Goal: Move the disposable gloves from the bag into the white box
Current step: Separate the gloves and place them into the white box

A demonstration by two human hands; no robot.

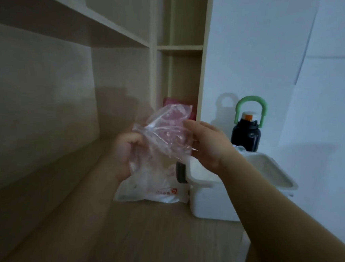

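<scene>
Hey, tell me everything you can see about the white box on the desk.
The white box is a rectangular tub of matte white plastic with rounded corners and a thick rim, its top open. A dark clip sits on its left end. It stands upright on the wooden desk, close beside the white bag, with a black bottle behind it. The person's right forearm crosses in front of the rim. The inside looks pale; its contents cannot be made out.

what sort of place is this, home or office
Likely a home desk nook: a wooden desk with built-in open shelves, a black water bottle against the white wall, and a white box beside the bag.
</scene>
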